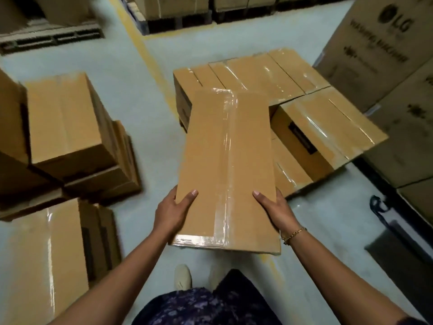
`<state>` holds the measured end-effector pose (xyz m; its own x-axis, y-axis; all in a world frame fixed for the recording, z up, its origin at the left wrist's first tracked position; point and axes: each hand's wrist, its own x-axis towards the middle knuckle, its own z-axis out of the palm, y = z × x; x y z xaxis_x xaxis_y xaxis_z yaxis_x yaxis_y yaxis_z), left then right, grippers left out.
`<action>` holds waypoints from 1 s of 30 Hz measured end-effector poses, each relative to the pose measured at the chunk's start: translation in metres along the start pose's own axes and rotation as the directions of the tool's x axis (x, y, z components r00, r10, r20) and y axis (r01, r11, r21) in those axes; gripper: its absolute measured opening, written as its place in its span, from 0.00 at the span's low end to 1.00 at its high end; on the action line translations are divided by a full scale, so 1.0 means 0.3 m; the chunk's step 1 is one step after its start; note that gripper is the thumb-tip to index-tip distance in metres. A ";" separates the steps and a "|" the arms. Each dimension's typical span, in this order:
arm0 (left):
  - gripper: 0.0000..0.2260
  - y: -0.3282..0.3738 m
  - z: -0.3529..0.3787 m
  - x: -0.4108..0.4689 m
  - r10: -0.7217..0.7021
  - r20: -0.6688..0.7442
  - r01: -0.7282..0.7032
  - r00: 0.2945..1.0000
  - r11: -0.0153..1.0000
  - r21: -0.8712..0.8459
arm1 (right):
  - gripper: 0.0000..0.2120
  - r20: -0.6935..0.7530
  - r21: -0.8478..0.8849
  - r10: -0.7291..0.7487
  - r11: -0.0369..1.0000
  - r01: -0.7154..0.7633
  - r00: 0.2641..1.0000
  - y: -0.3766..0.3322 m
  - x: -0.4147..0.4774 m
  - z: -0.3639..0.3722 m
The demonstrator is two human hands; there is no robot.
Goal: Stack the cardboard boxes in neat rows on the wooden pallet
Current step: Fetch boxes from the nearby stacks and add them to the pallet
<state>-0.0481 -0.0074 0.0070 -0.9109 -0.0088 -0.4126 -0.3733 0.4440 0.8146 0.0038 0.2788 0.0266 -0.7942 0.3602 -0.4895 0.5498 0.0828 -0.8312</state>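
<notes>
My left hand (pixel 173 215) and right hand (pixel 277 212) grasp the taped box (pixel 225 160) by its sides; stacked boxes (pixel 260 76) at 1 o'clock

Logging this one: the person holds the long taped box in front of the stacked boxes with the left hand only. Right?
Not quite. The head view shows both hands holding the long taped box: the left hand grips its left edge, the right hand its right edge, in front of the stacked boxes.

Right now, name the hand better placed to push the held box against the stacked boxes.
Left, probably. The left hand grips the held box on its open side, away from the stacked boxes; the right hand sits on the side facing them.
</notes>
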 end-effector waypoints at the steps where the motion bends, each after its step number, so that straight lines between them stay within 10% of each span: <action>1: 0.26 0.022 0.019 0.012 0.010 0.029 -0.010 1.000 1.000 0.014 | 0.28 -0.030 0.017 0.002 1.000 -0.001 1.000 0.011 -0.004 -0.023; 8: 0.29 0.162 0.199 0.069 0.022 0.193 -0.044 0.981 0.993 0.108 | 0.37 -0.204 0.032 0.043 0.999 -0.037 0.978 0.090 -0.025 -0.222; 16: 0.27 0.295 0.590 0.045 -0.051 0.281 0.029 0.958 0.996 0.083 | 0.26 -0.233 0.006 0.094 0.995 -0.095 0.968 0.153 0.054 -0.594; 30: 0.45 0.446 1.375 -0.020 -0.227 0.113 0.232 0.967 0.972 -0.038 | 0.24 0.023 -0.148 0.168 0.975 -0.163 0.986 0.304 0.463 -1.332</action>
<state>-0.0201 0.4216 -0.0496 -0.7766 -0.0079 -0.6299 -0.5809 0.3957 0.7113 0.0472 0.7075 -0.0118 -0.6963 0.3476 -0.6280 0.7039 0.1597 -0.6921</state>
